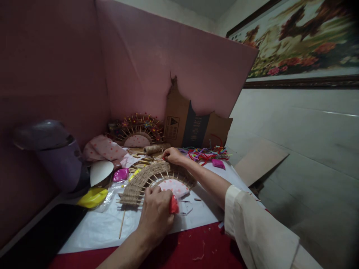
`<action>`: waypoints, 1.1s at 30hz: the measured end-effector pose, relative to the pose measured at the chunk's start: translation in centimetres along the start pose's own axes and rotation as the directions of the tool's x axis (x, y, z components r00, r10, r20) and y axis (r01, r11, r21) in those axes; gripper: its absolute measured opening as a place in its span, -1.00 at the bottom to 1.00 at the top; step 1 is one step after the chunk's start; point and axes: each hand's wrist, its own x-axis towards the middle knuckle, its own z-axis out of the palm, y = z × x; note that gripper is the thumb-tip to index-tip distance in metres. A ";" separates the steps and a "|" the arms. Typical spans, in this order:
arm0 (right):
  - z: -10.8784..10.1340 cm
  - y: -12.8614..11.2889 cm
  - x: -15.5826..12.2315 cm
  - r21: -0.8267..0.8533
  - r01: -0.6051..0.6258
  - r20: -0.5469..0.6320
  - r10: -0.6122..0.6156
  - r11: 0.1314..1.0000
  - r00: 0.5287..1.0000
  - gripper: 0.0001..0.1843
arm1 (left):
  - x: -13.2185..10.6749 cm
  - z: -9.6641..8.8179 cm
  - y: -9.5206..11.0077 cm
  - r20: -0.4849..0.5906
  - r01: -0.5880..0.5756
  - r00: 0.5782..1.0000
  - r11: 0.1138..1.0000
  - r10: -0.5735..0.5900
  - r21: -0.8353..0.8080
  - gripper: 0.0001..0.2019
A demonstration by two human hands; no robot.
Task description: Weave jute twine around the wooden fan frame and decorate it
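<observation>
My left hand [157, 212] is closed on a small bag of red clay [174, 204], at the near side of a half-round woven fan [137, 185]. This fan is made of wooden sticks with brown twine woven through them, and a white half-disc with pink dots [174, 186] forms its centre. Over the fan's far edge reaches my right hand [174, 155]. Its fingertips are pinched together, with a tiny red spot beside them, too small to name. Behind it lies a roll of twine [153, 148] among loose sticks.
A finished-looking fan with coloured flowers [137, 140] leans at the back by a torn cardboard piece [179, 129]. Coloured pipe cleaners [209, 154] lie right. A purple container [60, 160], dotted cloth [103, 148], yellow packet [93, 197] and dark flat object [42, 235] are left.
</observation>
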 end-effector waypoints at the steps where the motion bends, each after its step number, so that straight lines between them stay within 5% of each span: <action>1: 0.0 0.1 0.0 0.000 0.000 -0.002 0.000 1.000 1.000 -0.68 | 0.0 0.0 0.0 -0.001 -0.002 1.000 1.000 0.002 0.000 -0.90; 33: 0.2 -0.1 -0.7 -0.053 0.032 0.002 -0.032 0.998 0.999 -0.67 | 0.0 0.0 0.1 0.000 0.006 1.000 1.000 -0.006 -0.013 -0.91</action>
